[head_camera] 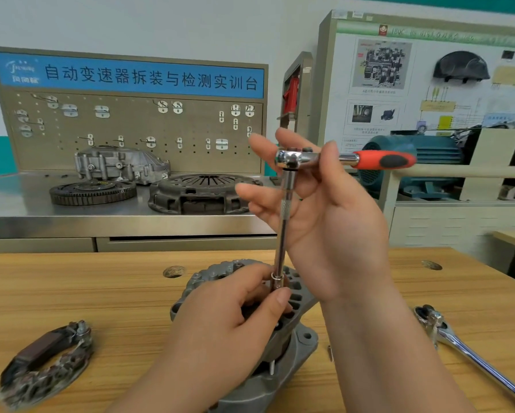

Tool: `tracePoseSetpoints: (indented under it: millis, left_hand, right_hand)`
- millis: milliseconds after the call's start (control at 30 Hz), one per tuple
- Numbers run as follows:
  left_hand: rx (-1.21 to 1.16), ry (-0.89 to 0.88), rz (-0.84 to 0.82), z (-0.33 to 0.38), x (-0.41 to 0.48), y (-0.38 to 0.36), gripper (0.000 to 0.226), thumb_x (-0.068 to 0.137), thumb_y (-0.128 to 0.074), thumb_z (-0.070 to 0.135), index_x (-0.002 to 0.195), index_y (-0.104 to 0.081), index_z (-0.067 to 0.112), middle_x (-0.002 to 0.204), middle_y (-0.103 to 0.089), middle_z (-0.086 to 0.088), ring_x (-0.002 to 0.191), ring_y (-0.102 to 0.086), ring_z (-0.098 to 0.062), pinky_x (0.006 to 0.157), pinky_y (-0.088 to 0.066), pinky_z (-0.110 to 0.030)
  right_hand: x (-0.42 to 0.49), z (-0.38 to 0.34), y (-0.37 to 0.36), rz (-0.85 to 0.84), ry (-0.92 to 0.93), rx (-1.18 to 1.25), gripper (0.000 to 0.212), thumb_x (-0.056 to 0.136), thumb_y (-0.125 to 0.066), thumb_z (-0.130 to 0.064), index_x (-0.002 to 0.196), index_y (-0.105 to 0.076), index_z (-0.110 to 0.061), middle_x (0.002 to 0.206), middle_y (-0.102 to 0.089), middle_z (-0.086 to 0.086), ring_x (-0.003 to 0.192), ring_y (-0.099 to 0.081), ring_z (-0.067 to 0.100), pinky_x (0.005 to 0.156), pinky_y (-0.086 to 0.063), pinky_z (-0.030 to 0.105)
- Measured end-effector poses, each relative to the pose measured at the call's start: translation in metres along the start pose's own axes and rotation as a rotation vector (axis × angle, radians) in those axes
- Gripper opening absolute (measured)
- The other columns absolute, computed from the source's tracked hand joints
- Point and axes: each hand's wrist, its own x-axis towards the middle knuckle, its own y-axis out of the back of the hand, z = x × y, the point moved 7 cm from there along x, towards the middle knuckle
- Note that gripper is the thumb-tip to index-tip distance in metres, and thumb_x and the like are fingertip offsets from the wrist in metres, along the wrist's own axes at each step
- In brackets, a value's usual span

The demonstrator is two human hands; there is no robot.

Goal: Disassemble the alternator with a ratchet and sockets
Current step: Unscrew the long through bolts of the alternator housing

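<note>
Head view: alternator teardown partway, socket set on a fastener.
Alternator (302, 305) stands mid wooden bench (71, 290). Left hand (235, 320) pinches the socket (275, 280) at the extension bar's (282, 234) foot. Right hand (327, 222) loosely pinches the ratchet (299, 158) head, other fingers splayed. A removed part (44, 362) lies at left, a spare ratchet (464, 350) at right. Housing looks joined, so bolts probably remain.

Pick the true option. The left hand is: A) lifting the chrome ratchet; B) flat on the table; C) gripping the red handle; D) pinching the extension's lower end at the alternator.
D: the left hand pinches the bottom of the extension bar on the alternator; the right hand holds the red-handled ratchet.
</note>
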Motion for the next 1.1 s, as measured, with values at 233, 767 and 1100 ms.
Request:
tracePoseSetpoints:
  millis: [233, 767, 1100]
  left_hand:
    - [-0.056, 0.041, -0.012, -0.002, 0.001, 0.001, 0.029, 0.077, -0.046, 0.05, 0.095, -0.065, 0.037, 0.079, -0.068, 0.035, 0.081, -0.064, 0.011, 0.082, -0.053, -0.032]
    - [-0.048, 0.03, -0.08, 0.002, 0.004, -0.001, 0.014, 0.085, -0.047, 0.04, 0.085, -0.058, 0.03, 0.08, -0.069, 0.031, 0.076, -0.063, 0.005, 0.075, -0.05, -0.029]
    - [-0.033, 0.019, -0.096, -0.003, 0.01, -0.003, 0.015, 0.095, -0.054, 0.024, 0.081, -0.058, 0.029, 0.082, -0.071, 0.029, 0.062, -0.057, 0.013, 0.055, -0.035, -0.013]
  right_hand:
    - [-0.011, -0.025, -0.009, 0.032, 0.503, -0.64, 0.021, 0.096, -0.052, -0.025, 0.112, -0.061, -0.034, 0.113, -0.067, -0.015, 0.106, -0.064, 0.008, 0.092, -0.05, 0.026]
    - [0.0, 0.015, -0.005, -0.069, -0.077, -0.056, 0.051, 0.085, -0.035, -0.051, 0.114, -0.057, -0.016, 0.08, -0.074, 0.008, 0.057, -0.067, 0.016, 0.054, -0.05, 0.024]
    - [0.004, 0.008, -0.002, -0.051, -0.045, -0.198, 0.046, 0.094, -0.033, -0.049, 0.114, -0.061, -0.019, 0.091, -0.075, 0.008, 0.072, -0.067, 0.018, 0.066, -0.051, 0.028]
